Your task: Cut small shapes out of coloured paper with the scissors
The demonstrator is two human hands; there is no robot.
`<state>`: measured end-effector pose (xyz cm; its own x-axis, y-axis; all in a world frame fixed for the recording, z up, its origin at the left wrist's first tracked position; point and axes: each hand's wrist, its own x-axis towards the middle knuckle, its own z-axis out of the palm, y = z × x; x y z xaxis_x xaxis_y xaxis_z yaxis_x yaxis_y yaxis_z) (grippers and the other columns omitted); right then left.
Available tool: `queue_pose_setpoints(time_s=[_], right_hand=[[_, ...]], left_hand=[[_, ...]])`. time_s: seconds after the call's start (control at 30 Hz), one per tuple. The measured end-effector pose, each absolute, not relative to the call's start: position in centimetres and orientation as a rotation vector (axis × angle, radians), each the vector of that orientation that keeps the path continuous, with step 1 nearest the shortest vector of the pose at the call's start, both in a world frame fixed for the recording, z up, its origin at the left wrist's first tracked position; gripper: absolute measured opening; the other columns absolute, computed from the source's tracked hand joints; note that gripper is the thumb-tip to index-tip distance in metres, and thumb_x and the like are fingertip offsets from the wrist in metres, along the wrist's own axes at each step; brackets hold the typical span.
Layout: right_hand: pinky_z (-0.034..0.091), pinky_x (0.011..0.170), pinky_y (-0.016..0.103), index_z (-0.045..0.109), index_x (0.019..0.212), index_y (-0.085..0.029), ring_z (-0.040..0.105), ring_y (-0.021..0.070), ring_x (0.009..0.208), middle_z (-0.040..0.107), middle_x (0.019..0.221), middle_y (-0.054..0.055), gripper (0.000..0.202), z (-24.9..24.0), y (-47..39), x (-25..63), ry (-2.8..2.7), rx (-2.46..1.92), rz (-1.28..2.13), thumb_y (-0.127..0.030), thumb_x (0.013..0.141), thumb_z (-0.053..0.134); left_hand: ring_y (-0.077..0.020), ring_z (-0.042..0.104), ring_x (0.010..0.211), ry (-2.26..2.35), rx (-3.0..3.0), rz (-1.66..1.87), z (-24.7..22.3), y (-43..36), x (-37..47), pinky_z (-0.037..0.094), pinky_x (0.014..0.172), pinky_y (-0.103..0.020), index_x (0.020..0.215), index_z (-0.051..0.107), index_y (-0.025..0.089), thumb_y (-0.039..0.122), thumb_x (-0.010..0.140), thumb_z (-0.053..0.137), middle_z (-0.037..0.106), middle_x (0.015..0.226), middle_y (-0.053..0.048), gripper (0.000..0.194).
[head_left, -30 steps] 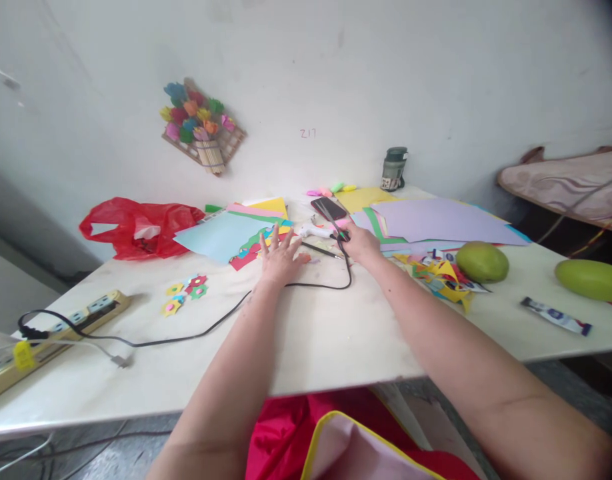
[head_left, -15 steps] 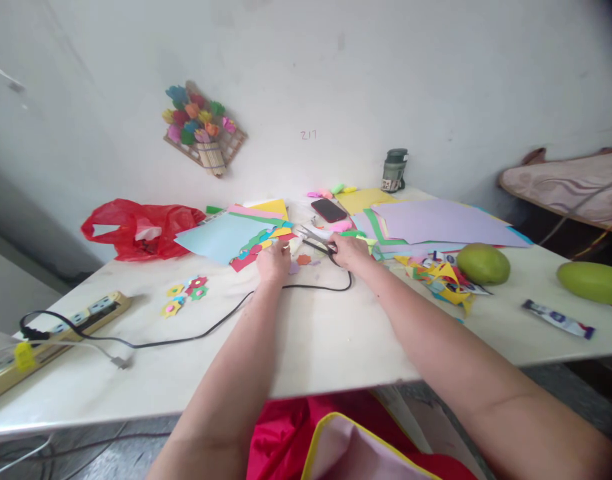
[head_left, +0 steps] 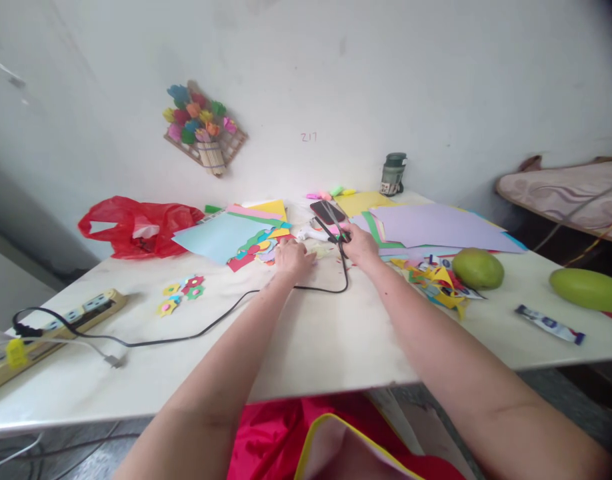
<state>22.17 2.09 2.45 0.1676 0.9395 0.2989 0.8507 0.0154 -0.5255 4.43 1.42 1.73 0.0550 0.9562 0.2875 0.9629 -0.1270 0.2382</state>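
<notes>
My right hand [head_left: 360, 245] grips dark-handled scissors [head_left: 331, 223], their blades parted and pointing away over the table. My left hand [head_left: 293, 259] lies palm down, fingers stretched over small paper cut-outs; whatever is under the palm is hidden. Left of it are scalloped coloured paper shapes [head_left: 253, 248] and a light blue sheet [head_left: 221, 239]. A white tool [head_left: 312, 233], glue-gun-like, lies just beyond, between the hands. Finished-looking paper flowers [head_left: 192, 287] sit further left. Behind the blades rests a phone [head_left: 322, 211].
A black cord [head_left: 216, 328] runs across the table from a power strip [head_left: 89, 310]. At left is a red plastic bag [head_left: 141, 230]. To the right are purple paper [head_left: 431, 223], paper scraps [head_left: 439, 283], two green fruits [head_left: 479, 268], a tube [head_left: 550, 325] and a bottle [head_left: 393, 175].
My right hand has drawn the scissors right, away from my left hand, blades now pointing more upward in view. My left hand has shifted right and flattened onto the cut-outs.
</notes>
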Motion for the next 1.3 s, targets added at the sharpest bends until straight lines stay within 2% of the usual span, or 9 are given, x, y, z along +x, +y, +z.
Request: queue_pose_setpoints(time_s=[0.2,0.33,0.5,0.63,0.77,0.9,1.03,1.2,1.3], right_hand=[[0.049,0.077,0.033,0.066,0.120,-0.028,0.067,0.0271,0.104,0.076,0.109,0.005,0.040,2.5,1.9,22.0,-1.644,-1.824,0.227,-0.030,0.080,0.064],[0.049,0.078,0.033,0.066,0.121,-0.029,0.067,0.0273,0.105,0.075,0.112,0.005,0.040,2.7,1.7,21.8,-1.662,-1.811,0.224,-0.030,0.081,0.063],[0.049,0.079,0.033,0.065,0.122,-0.028,0.067,0.0270,0.107,0.075,0.112,0.005,0.039,2.8,1.6,21.8,-1.696,-1.822,0.231,-0.029,0.083,0.061],[0.048,0.078,0.032,0.065,0.122,-0.028,0.067,0.0268,0.106,0.075,0.111,0.005,0.036,3.1,1.3,21.7,-1.740,-1.820,0.238,-0.033,0.086,0.060],[0.047,0.077,0.031,0.068,0.120,-0.027,0.067,0.0263,0.106,0.074,0.115,0.006,0.037,3.8,0.7,21.2,-1.844,-1.844,0.270,-0.030,0.083,0.063],[0.048,0.074,0.029,0.072,0.112,-0.027,0.068,0.0251,0.101,0.075,0.112,0.005,0.035,3.9,0.4,20.6,-1.981,-1.835,0.321,-0.028,0.077,0.068],[0.048,0.072,0.031,0.071,0.113,-0.027,0.068,0.0272,0.102,0.075,0.112,0.007,0.035,3.1,0.8,20.5,-1.983,-1.892,0.252,-0.028,0.078,0.066],[0.049,0.074,0.034,0.069,0.115,-0.026,0.069,0.0289,0.101,0.075,0.106,0.010,0.035,2.0,1.7,21.1,-1.811,-1.950,0.131,-0.033,0.081,0.065],[0.051,0.070,0.034,0.068,0.110,-0.024,0.070,0.0274,0.091,0.074,0.096,0.008,0.033,2.1,1.8,21.3,-1.685,-1.774,0.214,-0.038,0.080,0.067]], left_hand=[[-0.0380,0.044,0.127,-2.119,-2.203,-0.451,3.0,2.8,6.3,0.037,0.103,-0.047,0.103,0.074,0.013,0.047,0.084,0.062,0.063,0.126,-0.021,0.041],[-0.0380,0.043,0.131,-2.263,-2.171,-0.383,2.6,3.7,7.0,0.037,0.103,-0.043,0.109,0.071,0.011,0.044,0.079,0.068,0.060,0.132,-0.022,0.044],[-0.0349,0.049,0.129,-2.351,-2.168,-0.504,2.1,4.0,7.2,0.040,0.101,-0.042,0.095,0.073,0.018,0.036,0.079,0.067,0.066,0.123,-0.017,0.025],[-0.0282,0.065,0.108,-2.467,-2.116,-0.801,2.7,3.6,6.0,0.046,0.090,-0.036,0.093,0.070,0.020,0.027,0.079,0.066,0.074,0.105,-0.012,0.017],[-0.0238,0.071,0.089,-2.508,-1.981,-1.352,3.3,3.1,4.0,0.050,0.077,-0.031,0.088,0.067,0.018,0.020,0.078,0.066,0.075,0.087,-0.009,0.010],[-0.0190,0.070,0.066,-2.446,-1.918,-2.144,2.7,2.3,2.6,0.051,0.064,-0.028,0.083,0.064,0.016,0.016,0.075,0.070,0.068,0.066,-0.003,0.010],[-0.0161,0.067,0.059,-2.288,-1.934,-2.706,1.5,1.5,2.5,0.053,0.065,-0.028,0.070,0.059,0.015,0.019,0.070,0.079,0.063,0.058,0.000,0.021],[-0.0172,0.069,0.062,-2.214,-2.145,-2.884,0.9,1.0,3.1,0.056,0.066,-0.030,0.074,0.056,0.016,0.026,0.067,0.085,0.064,0.061,-0.001,0.031],[-0.0185,0.071,0.063,-2.218,-2.257,-2.860,0.9,0.7,3.3,0.058,0.066,-0.030,0.077,0.055,0.017,0.030,0.068,0.084,0.066,0.062,-0.001,0.034]])
